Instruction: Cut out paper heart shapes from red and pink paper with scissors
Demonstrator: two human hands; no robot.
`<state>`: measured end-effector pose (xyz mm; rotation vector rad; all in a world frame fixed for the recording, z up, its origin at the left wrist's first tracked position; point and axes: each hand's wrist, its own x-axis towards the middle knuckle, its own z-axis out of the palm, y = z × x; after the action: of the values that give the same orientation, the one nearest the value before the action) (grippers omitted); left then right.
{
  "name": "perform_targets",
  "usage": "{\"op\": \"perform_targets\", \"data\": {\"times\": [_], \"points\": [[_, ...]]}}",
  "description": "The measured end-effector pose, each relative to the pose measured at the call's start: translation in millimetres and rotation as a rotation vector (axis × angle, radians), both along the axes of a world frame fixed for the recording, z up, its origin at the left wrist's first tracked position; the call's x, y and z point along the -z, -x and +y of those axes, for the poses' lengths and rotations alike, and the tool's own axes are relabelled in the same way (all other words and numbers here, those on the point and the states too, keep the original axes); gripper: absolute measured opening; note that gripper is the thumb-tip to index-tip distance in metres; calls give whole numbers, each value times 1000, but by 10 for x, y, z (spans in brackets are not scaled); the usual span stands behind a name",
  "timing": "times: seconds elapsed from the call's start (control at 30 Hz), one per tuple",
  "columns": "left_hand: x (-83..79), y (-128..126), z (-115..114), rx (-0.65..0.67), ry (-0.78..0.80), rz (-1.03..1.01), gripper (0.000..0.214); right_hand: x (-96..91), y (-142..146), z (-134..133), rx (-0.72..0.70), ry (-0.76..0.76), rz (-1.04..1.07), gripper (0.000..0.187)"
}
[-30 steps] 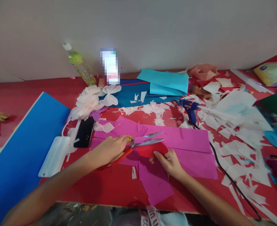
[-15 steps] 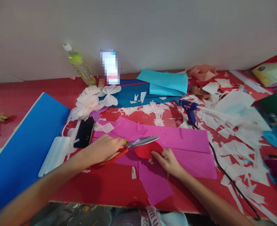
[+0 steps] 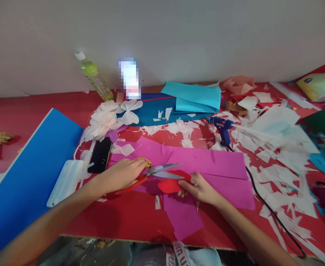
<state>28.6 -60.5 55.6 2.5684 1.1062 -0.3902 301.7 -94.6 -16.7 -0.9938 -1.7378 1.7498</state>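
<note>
My left hand (image 3: 123, 173) is closed around the yellow and red handles of a pair of scissors (image 3: 162, 170). The blades are slightly parted and cross a small red paper piece (image 3: 169, 186). My right hand (image 3: 199, 187) pinches that red piece at its right edge and holds it just above the pink paper sheets (image 3: 214, 162) spread on the red table (image 3: 129, 218).
A black phone (image 3: 100, 155) and white power bank (image 3: 64, 177) lie left of my hand, beside a blue board (image 3: 26, 170). White paper flowers (image 3: 107, 118), a green bottle (image 3: 94, 77), teal sheets (image 3: 192, 96), a blue glue gun (image 3: 223, 129) with black cord, and many white scraps (image 3: 275, 147) surround the pink paper.
The scissor blades shut and then parted again, deeper into the red piece. My right hand turned the red piece and shifted slightly down and right.
</note>
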Motion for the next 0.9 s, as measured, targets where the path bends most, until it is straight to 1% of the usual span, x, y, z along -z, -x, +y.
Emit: {"op": "perform_targets", "data": {"times": [0.2, 0.37, 0.53, 0.6, 0.73, 0.9], "points": [[-24, -50, -54, 59, -76, -24, 36, 0, -49, 18, -71, -19, -13, 43], [-27, -77, -54, 70, -61, 2, 38, -14, -39, 13, -81, -50, -5, 42], [9, -62, -63, 78, -60, -1, 37, -1, -41, 13, -85, -52, -9, 42], [30, -55, -68, 77, -57, 1, 36, 4, -40, 14, -77, -35, -20, 42], [64, -69, -73, 64, -64, 21, 35, 2, -28, 21, -68, 46, -29, 46], [43, -119, -73, 54, -79, 37, 31, 4, -19, 28, -65, 85, -28, 50]]}}
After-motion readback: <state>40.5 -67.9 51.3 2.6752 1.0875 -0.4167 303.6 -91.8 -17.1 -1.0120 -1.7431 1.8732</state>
